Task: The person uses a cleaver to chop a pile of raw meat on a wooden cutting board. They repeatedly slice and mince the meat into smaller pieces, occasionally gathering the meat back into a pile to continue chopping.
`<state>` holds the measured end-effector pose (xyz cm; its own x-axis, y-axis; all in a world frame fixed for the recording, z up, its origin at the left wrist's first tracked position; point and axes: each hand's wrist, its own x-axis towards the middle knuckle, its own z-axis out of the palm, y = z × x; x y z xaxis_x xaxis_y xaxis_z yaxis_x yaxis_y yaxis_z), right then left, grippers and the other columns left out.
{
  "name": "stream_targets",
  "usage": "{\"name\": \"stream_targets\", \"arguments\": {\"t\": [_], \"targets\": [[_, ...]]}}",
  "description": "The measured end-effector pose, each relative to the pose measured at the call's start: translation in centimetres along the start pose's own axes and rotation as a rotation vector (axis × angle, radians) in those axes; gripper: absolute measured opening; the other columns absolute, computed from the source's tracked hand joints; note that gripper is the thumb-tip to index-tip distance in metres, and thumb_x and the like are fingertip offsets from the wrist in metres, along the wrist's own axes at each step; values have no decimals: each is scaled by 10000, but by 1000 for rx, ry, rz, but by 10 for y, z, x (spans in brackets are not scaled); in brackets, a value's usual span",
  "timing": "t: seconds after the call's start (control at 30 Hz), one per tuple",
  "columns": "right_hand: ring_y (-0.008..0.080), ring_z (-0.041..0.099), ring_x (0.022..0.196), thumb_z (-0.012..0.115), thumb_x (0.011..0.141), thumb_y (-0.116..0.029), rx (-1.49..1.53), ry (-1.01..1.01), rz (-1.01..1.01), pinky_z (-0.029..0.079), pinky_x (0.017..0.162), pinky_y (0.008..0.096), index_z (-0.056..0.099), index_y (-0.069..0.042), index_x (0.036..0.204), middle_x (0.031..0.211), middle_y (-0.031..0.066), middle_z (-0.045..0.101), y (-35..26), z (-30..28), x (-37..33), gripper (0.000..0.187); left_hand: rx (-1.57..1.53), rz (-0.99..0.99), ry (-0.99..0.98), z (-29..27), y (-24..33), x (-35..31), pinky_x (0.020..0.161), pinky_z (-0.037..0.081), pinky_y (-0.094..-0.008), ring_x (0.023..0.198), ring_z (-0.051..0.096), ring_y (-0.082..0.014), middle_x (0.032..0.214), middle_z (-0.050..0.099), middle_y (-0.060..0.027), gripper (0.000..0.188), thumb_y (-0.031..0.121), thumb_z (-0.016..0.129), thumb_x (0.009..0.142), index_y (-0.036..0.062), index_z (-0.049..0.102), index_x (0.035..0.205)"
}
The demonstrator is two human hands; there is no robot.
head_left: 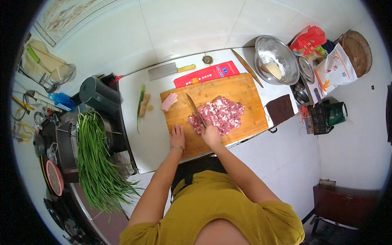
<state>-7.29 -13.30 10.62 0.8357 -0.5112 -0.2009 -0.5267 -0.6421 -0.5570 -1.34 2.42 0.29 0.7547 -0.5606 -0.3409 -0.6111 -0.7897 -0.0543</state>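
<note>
My right hand [211, 136] is closed round the handle of a kitchen knife [194, 107], whose blade points away to the left. Its edge lies at the left side of a spread pile of chopped raw meat [222, 114] on a wooden cutting board [250, 90]. Flat on the board's near left part rests my left hand [177, 135], fingers stretched out and holding nothing, a bracelet at the wrist. Beyond it, a pale pink piece of meat [169, 101] sits near the board's left edge. The knife's handle is mostly hidden by my fingers.
A cleaver [163, 72] and a red paper strip [207, 75] lie behind the board. Ginger [143, 105] and a green onion [140, 107] are left of it. A steel bowl [281, 49] with dough stands back right. Long green chives [94, 163] overhang a pot at left.
</note>
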Motion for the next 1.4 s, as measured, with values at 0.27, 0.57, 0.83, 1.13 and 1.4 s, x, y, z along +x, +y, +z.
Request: {"name": "stream_targets", "arguments": {"t": [0.27, 0.57, 0.83, 1.13, 1.4], "targets": [[444, 585, 680, 493, 839, -233, -16, -36, -7, 471, 618, 512, 491, 11, 898, 687, 271, 583, 38, 46, 8, 251, -52, 16, 10, -1, -4, 0, 1005, 311, -369, 1273, 243, -340, 1432, 161, -177, 533, 132, 396, 868, 45, 231, 1368], [452, 572, 685, 532, 837, -290, -45, -46, 36, 445, 609, 524, 516, 20, 858, 686, 281, 573, 28, 47, -10, 311, -93, -13, -19, 7, -1, 5, 1008, 311, -347, 1283, 231, -325, 1435, 137, -185, 636, 162, 493, 835, 23, 186, 1374], [432, 587, 714, 528, 833, -279, -15, -58, 76, 462, 644, 513, 515, 26, 866, 731, 282, 584, 0, 30, -11, 307, 23, 6, -22, -18, 1, -6, 998, 321, -359, 1274, 239, -329, 1430, 149, -184, 631, 147, 504, 825, 30, 209, 1370], [447, 566, 639, 503, 855, -276, 122, 79, -12, 446, 614, 514, 533, 28, 891, 635, 281, 557, -37, -1, -15, 308, -85, 21, -42, -28, -4, -10, 1005, 311, -379, 1276, 227, -332, 1421, 166, -189, 630, 152, 505, 824, 15, 211, 1364], [451, 570, 696, 520, 825, -234, -31, -33, 40, 445, 633, 532, 510, 23, 856, 702, 295, 568, -7, 20, -8, 259, -82, 20, -47, -27, -2, -13, 1007, 312, -374, 1277, 237, -334, 1435, 150, -166, 563, 148, 440, 855, 42, 227, 1365]]}}
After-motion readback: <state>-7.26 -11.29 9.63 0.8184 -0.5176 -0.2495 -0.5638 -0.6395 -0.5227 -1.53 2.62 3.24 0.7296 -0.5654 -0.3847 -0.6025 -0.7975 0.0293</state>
